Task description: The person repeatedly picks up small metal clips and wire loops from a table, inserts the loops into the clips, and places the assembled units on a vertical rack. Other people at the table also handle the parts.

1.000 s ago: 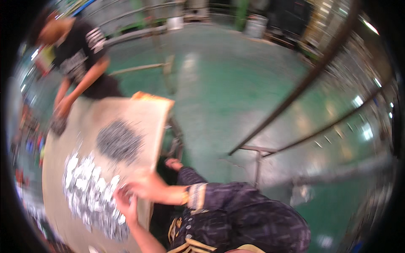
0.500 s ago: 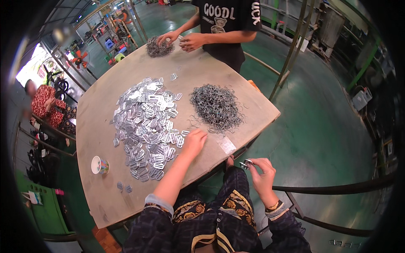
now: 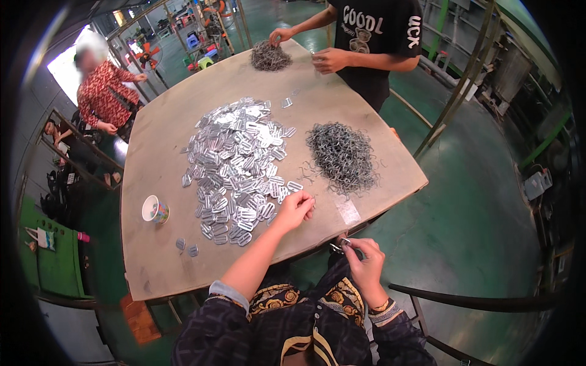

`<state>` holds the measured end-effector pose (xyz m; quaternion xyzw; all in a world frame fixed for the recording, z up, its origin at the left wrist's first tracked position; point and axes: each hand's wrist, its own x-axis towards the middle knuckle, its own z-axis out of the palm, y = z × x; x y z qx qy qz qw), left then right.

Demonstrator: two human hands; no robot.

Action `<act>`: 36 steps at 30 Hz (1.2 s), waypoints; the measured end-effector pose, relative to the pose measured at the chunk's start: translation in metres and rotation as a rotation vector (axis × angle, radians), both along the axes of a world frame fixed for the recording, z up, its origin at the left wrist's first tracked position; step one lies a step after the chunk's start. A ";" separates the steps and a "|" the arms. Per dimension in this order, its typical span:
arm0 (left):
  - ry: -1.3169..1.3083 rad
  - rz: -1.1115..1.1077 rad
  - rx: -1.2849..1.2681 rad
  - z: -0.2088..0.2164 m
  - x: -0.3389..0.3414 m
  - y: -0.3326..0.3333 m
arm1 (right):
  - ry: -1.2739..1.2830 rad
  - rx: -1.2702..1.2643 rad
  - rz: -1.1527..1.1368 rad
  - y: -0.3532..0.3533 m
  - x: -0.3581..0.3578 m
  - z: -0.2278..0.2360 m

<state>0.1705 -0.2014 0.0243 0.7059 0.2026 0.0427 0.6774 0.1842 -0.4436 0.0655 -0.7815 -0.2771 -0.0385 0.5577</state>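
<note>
My left hand [image 3: 295,211] hovers over or rests on the table's near part, fingers curled together; what they hold, if anything, is too small to make out. It is nearest to the pile of flat silver slotted buckles [image 3: 235,165], just beyond its near right edge. Past my fingers to the right lies a heap of thin bent wire hooks [image 3: 342,155]. Off the table's near edge, my right hand [image 3: 366,263] pinches a small shiny metal buckle [image 3: 340,244] between thumb and fingers; its exact shape is partly hidden.
The brown table [image 3: 168,119] carries a paper cup [image 3: 155,209] at left and two loose buckles [image 3: 187,246] near it. Across it, a co-worker in a black shirt [image 3: 375,43] handles another wire heap [image 3: 270,57]. A person in red [image 3: 104,91] stands at far left.
The view has swung, so the table sits farther right. My right hand has moved left, closer to the table edge. The co-worker's hands have parted, and the person in red has come nearer the table.
</note>
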 end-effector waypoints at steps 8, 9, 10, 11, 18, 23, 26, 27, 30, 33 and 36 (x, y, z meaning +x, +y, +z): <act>-0.305 -0.105 -0.038 0.082 -0.101 -0.043 | -0.020 -0.026 0.144 0.027 -0.021 0.014; -0.367 -0.113 0.060 0.083 -0.106 -0.045 | -0.032 -0.018 0.160 0.029 -0.024 0.014; -0.341 -0.096 0.015 0.082 -0.110 -0.045 | -0.046 -0.011 0.175 0.030 -0.027 0.015; -0.351 -0.080 -0.011 0.082 -0.113 -0.046 | -0.059 -0.003 0.190 0.032 -0.030 0.015; -0.412 -0.040 -0.046 0.070 -0.132 -0.045 | -0.112 -0.060 0.311 0.047 -0.047 0.025; -0.414 -0.004 -0.018 0.071 -0.156 -0.045 | -0.162 0.041 0.467 0.058 -0.047 0.024; -0.434 0.024 -0.034 0.074 -0.171 -0.044 | -0.023 0.017 0.480 0.063 -0.027 0.000; -0.430 0.009 -0.031 0.076 -0.176 -0.043 | 0.033 -0.053 0.415 0.073 -0.021 -0.013; -0.431 -0.027 -0.019 0.077 -0.188 -0.041 | -0.089 -0.183 0.395 0.105 -0.005 -0.049; -0.413 -0.047 0.000 0.078 -0.196 -0.040 | -0.199 -0.323 0.387 0.135 -0.003 -0.070; -0.374 -0.043 0.009 0.081 -0.200 -0.042 | -0.277 -0.466 0.329 0.164 -0.011 -0.074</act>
